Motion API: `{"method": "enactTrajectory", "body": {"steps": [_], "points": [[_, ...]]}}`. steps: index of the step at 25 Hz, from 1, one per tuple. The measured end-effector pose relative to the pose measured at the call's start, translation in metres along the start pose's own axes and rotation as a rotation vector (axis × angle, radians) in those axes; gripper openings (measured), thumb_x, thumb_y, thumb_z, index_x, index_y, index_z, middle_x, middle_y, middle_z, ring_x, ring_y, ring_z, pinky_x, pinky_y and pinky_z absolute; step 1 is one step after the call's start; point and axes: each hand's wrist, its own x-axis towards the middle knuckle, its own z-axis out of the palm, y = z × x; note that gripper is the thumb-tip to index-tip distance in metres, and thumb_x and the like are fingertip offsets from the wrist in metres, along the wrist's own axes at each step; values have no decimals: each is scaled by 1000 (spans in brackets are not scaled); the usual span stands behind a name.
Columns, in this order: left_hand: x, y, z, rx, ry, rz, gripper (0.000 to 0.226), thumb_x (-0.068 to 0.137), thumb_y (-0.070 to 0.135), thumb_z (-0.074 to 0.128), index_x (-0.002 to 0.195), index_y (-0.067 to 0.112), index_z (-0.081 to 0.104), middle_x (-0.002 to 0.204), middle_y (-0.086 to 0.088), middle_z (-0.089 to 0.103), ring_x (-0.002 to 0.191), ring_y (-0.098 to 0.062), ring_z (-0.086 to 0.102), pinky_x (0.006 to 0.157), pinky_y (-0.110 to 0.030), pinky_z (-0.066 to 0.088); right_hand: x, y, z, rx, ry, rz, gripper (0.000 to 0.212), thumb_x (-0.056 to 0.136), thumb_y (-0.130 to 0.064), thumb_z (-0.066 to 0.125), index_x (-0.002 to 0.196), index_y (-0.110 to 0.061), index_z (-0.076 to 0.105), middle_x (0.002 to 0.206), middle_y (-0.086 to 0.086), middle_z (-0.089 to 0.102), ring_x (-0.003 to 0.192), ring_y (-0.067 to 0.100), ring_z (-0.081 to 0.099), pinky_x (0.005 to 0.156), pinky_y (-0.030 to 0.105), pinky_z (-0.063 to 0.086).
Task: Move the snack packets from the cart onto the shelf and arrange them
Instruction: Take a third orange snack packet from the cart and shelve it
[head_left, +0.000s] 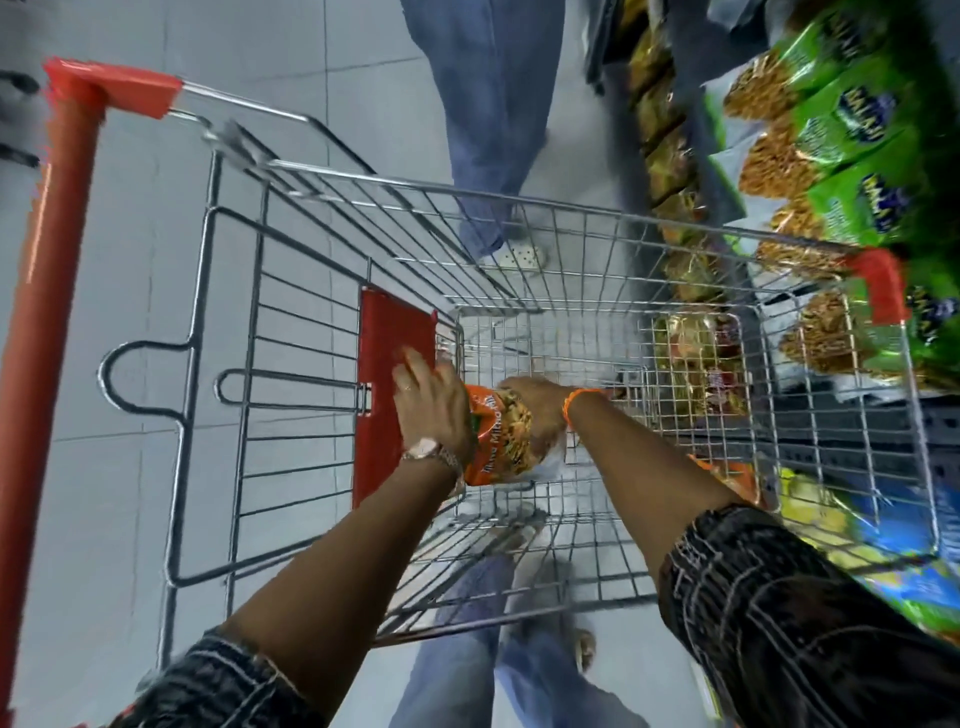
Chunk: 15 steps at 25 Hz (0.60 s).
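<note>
Where: inside the cart (597, 218), near its handle end, both hands are gripping one packet (498, 441).
Left hand (434, 410): closing on its left side.
Right hand (537, 410): clasping the right side.
Axis: running toward the person.
Shelf (852, 171): lying to the right.
Look: orange, glossy, snack mix printed.

Wire walls of the cart (597, 239) are boxing in mid-frame; its top is lying open, green packets (841, 156) crowding the upper right.
</note>
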Motion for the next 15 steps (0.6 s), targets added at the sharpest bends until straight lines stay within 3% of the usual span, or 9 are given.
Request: {"method": "enactTrajectory", "body": {"steps": [2, 3, 6, 8, 11, 13, 15], "points": [[5, 2, -8, -9, -2, 4, 89, 79, 22, 79, 149, 7, 27, 155, -28, 23, 140, -47, 32, 112, -47, 39, -11, -1, -8, 62, 28, -24, 80, 91, -16, 71, 157, -9, 25, 154, 6, 31, 142, 32, 37, 115, 44, 33], [8, 3, -11, -25, 3, 11, 81, 80, 15, 76, 146, 5, 30, 149, -27, 30, 135, -45, 38, 110, -47, 41, 5, 3, -4, 126, 36, -64, 86, 83, -17, 78, 155, -14, 31, 154, 5, 35, 136, 29, 44, 111, 41, 40], [15, 1, -14, -246, 36, -7, 72, 79, 1, 76, 135, 7, 33, 132, -21, 46, 118, -44, 55, 95, -49, 52, 43, 23, 16, 210, -18, -214, 121, 44, -30, 95, 150, -35, 35, 144, -4, 51, 115, 19, 59, 95, 45, 57], [15, -1, -18, -439, 32, -35, 81, 72, 6, 83, 133, 12, 29, 124, -19, 55, 109, -44, 62, 88, -51, 56, 17, 23, 14, 280, 40, -269, 134, 35, -29, 94, 152, -37, 30, 146, 5, 54, 116, 25, 62, 91, 43, 59], [9, -7, -21, -592, -3, -80, 96, 60, 21, 89, 135, 16, 30, 110, -12, 63, 98, -35, 65, 83, -43, 57, 5, 44, 27, 591, 211, -151, 168, -7, -48, 87, 152, -25, 36, 147, 18, 51, 126, 34, 58, 98, 44, 54], [3, -15, -17, -560, -48, -36, 81, 53, 40, 91, 122, 23, 51, 102, -7, 70, 91, -31, 69, 78, -39, 59, 9, 59, 38, 605, 228, -205, 136, 9, -40, 94, 137, -31, 49, 134, 6, 63, 119, 28, 62, 101, 47, 54], [-4, -23, -14, -480, -54, 77, 48, 61, 40, 87, 104, 27, 70, 94, -5, 75, 89, -30, 72, 73, -35, 57, 19, 83, 54, 701, 273, -215, 114, 23, -30, 99, 129, -29, 56, 124, -3, 69, 113, 23, 67, 98, 48, 56]]}}
